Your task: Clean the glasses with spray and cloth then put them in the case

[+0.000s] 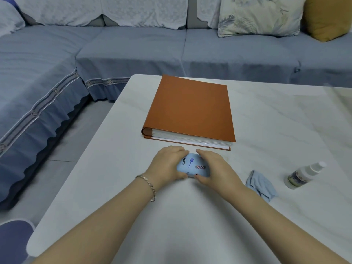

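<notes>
Both hands on small light-blue glasses case with cartoon prints [192, 165], left hand [168, 163] gripping its left end, right hand [213, 168] its right. Case sits on white marble-look bench [266, 130], just in front of thick orange-brown album [190, 111]. Crumpled pale-blue cloth [261, 184] and small white-capped spray bottle [302, 175] off to right, untouched. Glasses themselves not visible.

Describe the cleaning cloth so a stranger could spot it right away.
Start at the big orange album on the white table. Nearer the person and to its right, the cloth lies crumpled between the right hand and the spray bottle. It is the only soft, pale blue, rumpled thing there.
</notes>
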